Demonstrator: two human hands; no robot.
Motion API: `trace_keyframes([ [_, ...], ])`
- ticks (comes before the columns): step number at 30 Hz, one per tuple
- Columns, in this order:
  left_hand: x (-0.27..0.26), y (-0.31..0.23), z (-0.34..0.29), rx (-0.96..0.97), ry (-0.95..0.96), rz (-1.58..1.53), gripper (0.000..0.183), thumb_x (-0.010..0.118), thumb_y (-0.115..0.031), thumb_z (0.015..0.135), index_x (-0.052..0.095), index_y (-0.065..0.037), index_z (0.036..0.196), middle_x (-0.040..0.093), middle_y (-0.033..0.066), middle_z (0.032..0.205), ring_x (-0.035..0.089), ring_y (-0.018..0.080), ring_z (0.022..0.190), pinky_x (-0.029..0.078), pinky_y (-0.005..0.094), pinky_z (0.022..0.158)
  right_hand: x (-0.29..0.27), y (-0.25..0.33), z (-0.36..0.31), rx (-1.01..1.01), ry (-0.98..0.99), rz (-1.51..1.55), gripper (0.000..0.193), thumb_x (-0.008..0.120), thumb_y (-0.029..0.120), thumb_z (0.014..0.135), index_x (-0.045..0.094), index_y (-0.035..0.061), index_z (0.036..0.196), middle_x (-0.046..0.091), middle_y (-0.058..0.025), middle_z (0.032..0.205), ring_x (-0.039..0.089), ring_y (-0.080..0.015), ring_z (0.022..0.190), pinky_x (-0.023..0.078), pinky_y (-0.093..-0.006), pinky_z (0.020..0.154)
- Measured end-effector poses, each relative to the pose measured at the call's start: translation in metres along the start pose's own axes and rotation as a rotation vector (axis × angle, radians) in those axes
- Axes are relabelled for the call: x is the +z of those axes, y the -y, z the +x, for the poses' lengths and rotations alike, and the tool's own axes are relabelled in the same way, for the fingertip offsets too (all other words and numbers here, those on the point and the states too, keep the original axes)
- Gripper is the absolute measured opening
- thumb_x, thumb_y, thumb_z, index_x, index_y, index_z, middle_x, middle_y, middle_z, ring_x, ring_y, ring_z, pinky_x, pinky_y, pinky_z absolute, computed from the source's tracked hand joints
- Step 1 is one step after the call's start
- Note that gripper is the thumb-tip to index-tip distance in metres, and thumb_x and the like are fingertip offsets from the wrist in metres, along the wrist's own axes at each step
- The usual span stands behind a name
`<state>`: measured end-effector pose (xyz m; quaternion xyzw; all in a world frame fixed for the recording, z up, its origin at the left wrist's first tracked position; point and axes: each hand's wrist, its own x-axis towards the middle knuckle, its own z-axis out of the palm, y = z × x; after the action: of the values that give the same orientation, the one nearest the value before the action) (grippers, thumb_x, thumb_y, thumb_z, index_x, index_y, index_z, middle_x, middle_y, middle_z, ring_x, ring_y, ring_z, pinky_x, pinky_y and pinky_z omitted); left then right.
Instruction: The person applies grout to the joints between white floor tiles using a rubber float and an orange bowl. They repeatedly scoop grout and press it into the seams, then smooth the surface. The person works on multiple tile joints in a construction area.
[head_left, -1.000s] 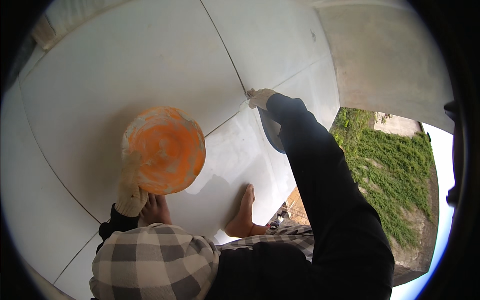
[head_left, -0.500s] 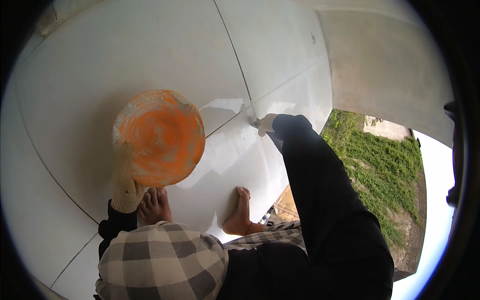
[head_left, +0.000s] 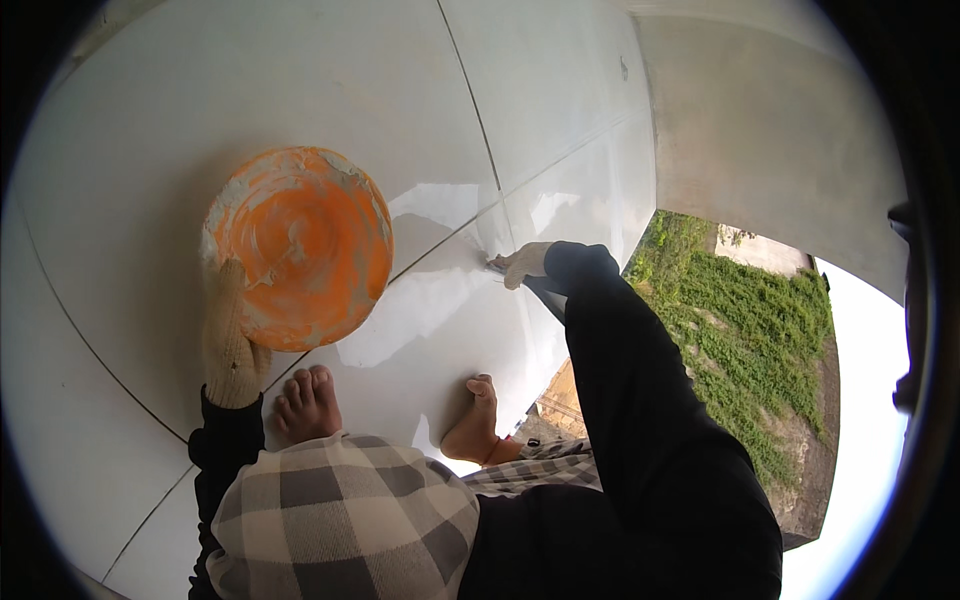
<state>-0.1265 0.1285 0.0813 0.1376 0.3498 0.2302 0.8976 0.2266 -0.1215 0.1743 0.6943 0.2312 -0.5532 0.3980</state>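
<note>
My left hand (head_left: 228, 335), in a cream knitted work glove, grips the near-left rim of a round orange basin (head_left: 300, 250). Its thumb lies over the edge. Grey-white paste is smeared round the basin's inside and rim. To the right, my right hand (head_left: 527, 264), gloved too, is closed low over the glossy white floor tiles (head_left: 440, 310), near where the dark joints (head_left: 468, 222) cross. A small thin dark tool (head_left: 495, 265) shows at its fingertips; most of it is hidden by the glove, so its kind is unclear.
My bare left foot (head_left: 308, 402) and right foot (head_left: 474, 420) are on the tiles. A grey wall (head_left: 770, 130) rises at the right. Past the floor's right edge there is a drop, with green plants (head_left: 750, 320) beyond.
My left hand and the basin have shifted slightly up and left in the picture. My right hand has drawn a little nearer to me and left, away from the joint crossing.
</note>
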Motion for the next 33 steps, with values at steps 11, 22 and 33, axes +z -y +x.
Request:
trace_keyframes([
  [11, -0.05, 0.002, 0.009, 0.813, 0.28, 1.337, 0.056, 0.061, -0.018, 0.101, 0.041, 0.009, 0.146, 0.047, 0.0262, 0.148, 0.048, 0.0361, 0.138, 0.043, 0.0412, 0.111, 0.033, 0.07, 0.009, 0.08, -0.454, 0.2, 0.079, 0.054, 0.036, 0.087, 0.026, 0.0198, 0.159, 0.03, -0.015, 0.159, 0.054, -0.0386, 0.13, 0.047, -0.0471, 0.107],
  [22, -0.062, 0.02, 0.007, 0.294, 0.168, 0.465, 0.052, 0.054, -0.018, 0.105, 0.039, 0.006, 0.148, 0.041, 0.0207, 0.154, 0.045, 0.0298, 0.14, 0.041, 0.0401, 0.114, -0.065, -0.031, 0.033, 0.059, -0.273, -0.144, 0.061, 0.06, 0.032, 0.075, 0.058, 0.0057, 0.13, 0.067, -0.0275, 0.115, 0.068, -0.0385, 0.1, 0.052, -0.0461, 0.084],
  [33, -0.083, 0.009, 0.038, -0.228, -0.09, -0.109, 0.058, 0.048, -0.033, 0.108, 0.032, 0.0, 0.153, 0.042, 0.0156, 0.153, 0.049, 0.0243, 0.135, 0.047, 0.0401, 0.109, -0.015, 0.012, -0.007, -0.21, -0.379, -0.226, 0.02, 0.059, 0.015, 0.088, 0.068, 0.0121, 0.106, 0.059, -0.0222, 0.132, 0.063, -0.0334, 0.111, 0.053, -0.0402, 0.091],
])
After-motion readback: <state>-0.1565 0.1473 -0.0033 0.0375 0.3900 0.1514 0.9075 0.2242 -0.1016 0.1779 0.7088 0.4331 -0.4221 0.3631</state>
